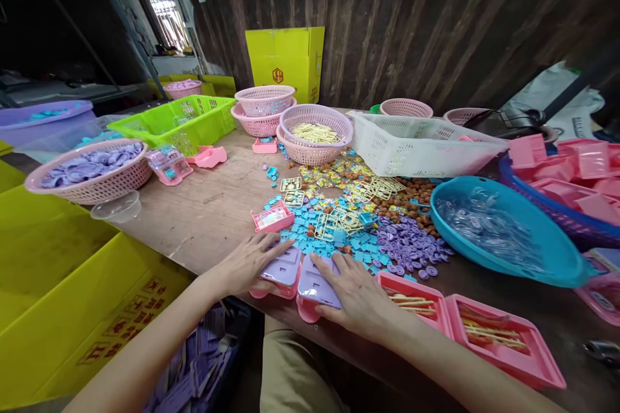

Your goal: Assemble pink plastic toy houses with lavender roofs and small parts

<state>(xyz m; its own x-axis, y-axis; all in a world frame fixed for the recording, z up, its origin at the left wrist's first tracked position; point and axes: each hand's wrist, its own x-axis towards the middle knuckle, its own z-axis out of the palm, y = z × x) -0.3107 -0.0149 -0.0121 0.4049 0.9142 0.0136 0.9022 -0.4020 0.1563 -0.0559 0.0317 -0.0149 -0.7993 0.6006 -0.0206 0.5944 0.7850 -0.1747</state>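
Two small pink plastic cases with purple lids stand side by side at the table's front edge. My left hand [247, 264] grips the left case [285, 269], fingers over its lid and thumb low at its near side. Around the right case [312, 287] my right hand [356, 293] is closed, with the fingers across the top and the thumb against its near right side. Just beyond them sits an open pink tray [272, 217] with small packed parts. To the right lie open pink trays [504, 335] holding cream sticks.
Behind the cases spread loose blue pieces [310, 222], purple spiral pieces [409, 245] and cream frames [339, 222]. A blue basin [571, 264] of clear bags stands right; a white basket [411, 148] and pink baskets are farther back. Yellow cartons [121, 310] stand left, below the table edge.
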